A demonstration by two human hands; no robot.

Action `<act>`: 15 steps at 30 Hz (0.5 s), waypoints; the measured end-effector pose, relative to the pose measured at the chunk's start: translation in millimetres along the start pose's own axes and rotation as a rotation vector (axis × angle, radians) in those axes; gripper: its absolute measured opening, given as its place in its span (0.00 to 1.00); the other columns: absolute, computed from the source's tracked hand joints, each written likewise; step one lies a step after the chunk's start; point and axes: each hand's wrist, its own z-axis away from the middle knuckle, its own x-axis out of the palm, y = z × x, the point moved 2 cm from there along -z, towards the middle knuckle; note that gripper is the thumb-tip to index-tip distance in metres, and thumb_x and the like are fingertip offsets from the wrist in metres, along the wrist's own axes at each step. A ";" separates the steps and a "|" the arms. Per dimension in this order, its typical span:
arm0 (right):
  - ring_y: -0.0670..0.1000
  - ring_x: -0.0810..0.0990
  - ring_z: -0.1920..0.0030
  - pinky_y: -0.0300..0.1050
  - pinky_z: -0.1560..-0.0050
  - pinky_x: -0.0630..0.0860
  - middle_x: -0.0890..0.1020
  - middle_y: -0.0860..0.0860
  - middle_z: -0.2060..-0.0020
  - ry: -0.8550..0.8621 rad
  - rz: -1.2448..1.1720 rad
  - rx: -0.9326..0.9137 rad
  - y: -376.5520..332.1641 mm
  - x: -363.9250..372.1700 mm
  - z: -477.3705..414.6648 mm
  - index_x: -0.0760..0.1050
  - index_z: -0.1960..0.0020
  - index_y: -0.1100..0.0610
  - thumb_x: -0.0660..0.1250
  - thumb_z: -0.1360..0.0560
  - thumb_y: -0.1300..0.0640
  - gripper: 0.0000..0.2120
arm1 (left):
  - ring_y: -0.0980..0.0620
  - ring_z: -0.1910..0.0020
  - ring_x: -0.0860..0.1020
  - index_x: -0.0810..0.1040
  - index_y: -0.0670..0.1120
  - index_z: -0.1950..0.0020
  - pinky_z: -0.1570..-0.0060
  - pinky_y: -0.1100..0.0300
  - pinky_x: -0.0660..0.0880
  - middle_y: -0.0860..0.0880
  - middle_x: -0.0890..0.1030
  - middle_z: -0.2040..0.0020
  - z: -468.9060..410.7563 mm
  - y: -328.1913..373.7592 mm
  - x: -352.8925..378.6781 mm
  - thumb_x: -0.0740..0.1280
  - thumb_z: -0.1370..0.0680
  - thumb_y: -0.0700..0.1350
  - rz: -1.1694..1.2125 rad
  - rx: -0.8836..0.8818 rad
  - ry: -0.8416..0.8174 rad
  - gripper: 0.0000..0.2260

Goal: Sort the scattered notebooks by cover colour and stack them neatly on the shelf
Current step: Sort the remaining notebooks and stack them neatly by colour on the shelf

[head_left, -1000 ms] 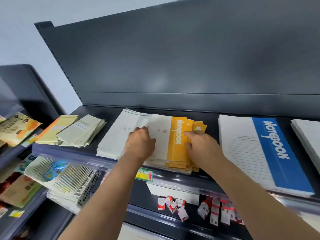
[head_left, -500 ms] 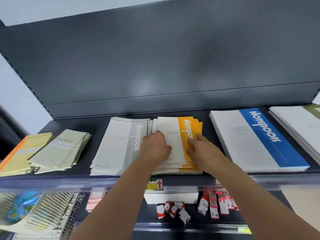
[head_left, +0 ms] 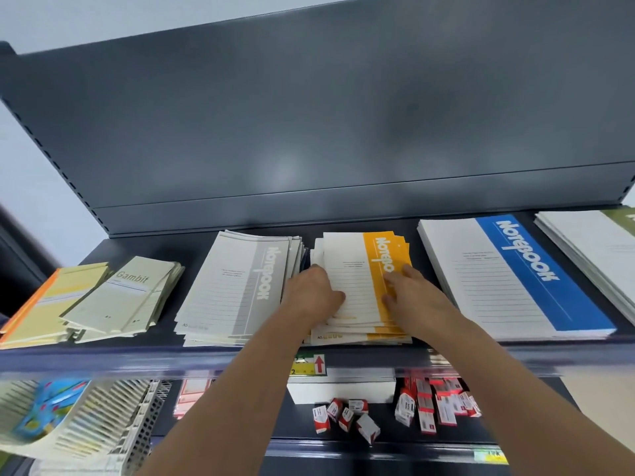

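A stack of white notebooks with a yellow band (head_left: 354, 266) lies mid-shelf on the dark shelf (head_left: 192, 341). My left hand (head_left: 311, 297) holds the stack's left edge, fingers curled down into the gap and thumb on the top cover. My right hand (head_left: 414, 297) rests flat on the yellow band with the fingers spread. A grey-banded stack (head_left: 233, 286) sits to the left and a blue-banded stack (head_left: 508, 269) to the right. The lower yellow notebooks stick out unevenly at the front.
Pale green "Gambit" notebooks (head_left: 127, 293) and a yellow-orange notebook (head_left: 48, 304) lie fanned at the far left. Another white stack with a green band (head_left: 598, 249) runs off the right edge. Small red-white boxes (head_left: 347, 415) and a white perforated rack (head_left: 103, 417) sit on the shelf below.
The yellow-banded stack has shifted right, off the grey stack, leaving a narrow gap. Both hands stayed on it. The camera has moved closer.
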 end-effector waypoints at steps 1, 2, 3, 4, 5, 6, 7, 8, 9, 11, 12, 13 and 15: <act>0.58 0.70 0.33 0.51 0.36 0.72 0.58 0.53 0.25 -0.009 0.000 0.003 -0.6 -0.3 -0.1 0.62 0.27 0.52 0.57 0.18 0.51 0.21 | 0.50 0.50 0.78 0.70 0.47 0.43 0.54 0.59 0.77 0.48 0.78 0.45 -0.1 -0.4 2.4 0.68 0.23 0.50 0.041 -0.010 -0.002 0.13; 0.58 0.70 0.33 0.51 0.36 0.73 0.58 0.53 0.25 -0.020 0.000 0.002 -1.7 -0.4 -0.5 0.62 0.27 0.52 0.57 0.18 0.51 0.21 | 0.50 0.48 0.78 0.70 0.47 0.40 0.54 0.58 0.77 0.48 0.78 0.44 -0.5 -1.2 4.7 0.68 0.23 0.50 0.084 -0.027 -0.003 0.15; 0.57 0.70 0.34 0.51 0.37 0.73 0.58 0.53 0.25 -0.027 0.001 -0.001 -3.1 -0.1 -0.9 0.62 0.27 0.52 0.58 0.19 0.51 0.21 | 0.49 0.47 0.78 0.69 0.47 0.38 0.54 0.58 0.77 0.48 0.78 0.43 -0.7 -1.5 6.2 0.69 0.23 0.50 0.121 -0.044 -0.003 0.17; 0.57 0.71 0.34 0.51 0.38 0.74 0.59 0.53 0.26 -0.029 0.004 -0.004 -3.5 0.0 -1.3 0.62 0.27 0.52 0.58 0.19 0.51 0.21 | 0.49 0.47 0.78 0.68 0.46 0.37 0.54 0.58 0.76 0.48 0.77 0.42 -1.4 -1.1 7.3 0.69 0.23 0.50 0.146 -0.057 -0.002 0.19; 0.57 0.71 0.35 0.51 0.38 0.74 0.59 0.53 0.26 -0.029 0.004 -0.008 -3.6 0.2 -1.3 0.62 0.27 0.52 0.58 0.19 0.50 0.21 | 0.49 0.46 0.78 0.68 0.46 0.36 0.54 0.58 0.77 0.48 0.77 0.42 -2.1 -0.4 7.3 0.69 0.23 0.50 0.161 -0.067 0.001 0.19; 0.57 0.71 0.35 0.52 0.38 0.74 0.59 0.53 0.26 -0.028 0.003 -0.011 -3.1 0.5 -1.4 0.62 0.27 0.52 0.58 0.19 0.50 0.21 | 0.48 0.46 0.78 0.67 0.46 0.36 0.53 0.57 0.77 0.47 0.77 0.41 -2.9 0.0 6.4 0.69 0.23 0.50 0.180 -0.081 0.004 0.20; 0.58 0.71 0.34 0.52 0.37 0.73 0.58 0.52 0.26 -0.027 -0.001 -0.011 -1.7 0.6 -0.9 0.62 0.27 0.52 0.58 0.19 0.50 0.21 | 0.48 0.46 0.78 0.67 0.45 0.36 0.52 0.56 0.77 0.47 0.77 0.41 -3.1 1.5 4.8 0.69 0.23 0.50 0.210 -0.094 0.005 0.20; 0.58 0.69 0.33 0.52 0.36 0.72 0.57 0.52 0.25 -0.027 -0.008 -0.007 0.1 0.7 -0.4 0.62 0.26 0.52 0.58 0.19 0.51 0.21 | 0.47 0.45 0.77 0.68 0.45 0.37 0.52 0.56 0.76 0.46 0.77 0.40 -3.5 3.2 2.8 0.69 0.23 0.49 0.246 -0.105 0.004 0.19; 0.59 0.68 0.31 0.53 0.35 0.71 0.56 0.52 0.25 -0.027 -0.015 -0.002 1.7 0.9 0.0 0.61 0.26 0.51 0.58 0.18 0.51 0.22 | 0.46 0.43 0.77 0.69 0.45 0.39 0.52 0.56 0.75 0.46 0.77 0.40 -3.1 5.2 0.3 0.70 0.23 0.48 0.286 -0.113 0.003 0.17; 0.60 0.64 0.29 0.54 0.33 0.68 0.55 0.51 0.24 -0.031 -0.029 0.012 3.7 0.9 0.6 0.60 0.25 0.50 0.58 0.18 0.50 0.23 | 0.45 0.40 0.77 0.68 0.46 0.45 0.53 0.57 0.73 0.46 0.77 0.40 -3.2 8.7 -3.9 0.70 0.23 0.46 0.355 -0.122 0.001 0.13; 0.60 0.63 0.28 0.55 0.33 0.68 0.54 0.51 0.23 -0.034 -0.035 0.017 4.2 1.3 0.8 0.59 0.25 0.50 0.58 0.19 0.50 0.23 | 0.45 0.40 0.77 0.68 0.46 0.47 0.53 0.57 0.73 0.46 0.77 0.40 -3.9 9.2 -4.5 0.70 0.23 0.46 0.377 -0.127 -0.002 0.13; 0.60 0.62 0.28 0.55 0.32 0.67 0.54 0.51 0.23 -0.037 -0.042 0.020 4.2 1.6 0.9 0.59 0.25 0.50 0.58 0.19 0.50 0.24 | 0.45 0.40 0.77 0.67 0.46 0.48 0.52 0.57 0.74 0.46 0.77 0.41 -4.4 10.4 -4.7 0.70 0.24 0.45 0.398 -0.132 -0.005 0.12; 0.60 0.62 0.28 0.55 0.33 0.67 0.54 0.51 0.23 -0.039 -0.055 0.022 3.4 2.8 1.0 0.59 0.25 0.51 0.58 0.19 0.50 0.24 | 0.44 0.42 0.78 0.68 0.47 0.52 0.47 0.54 0.78 0.45 0.78 0.41 -7.3 11.4 -3.2 0.71 0.25 0.45 0.460 -0.156 -0.023 0.12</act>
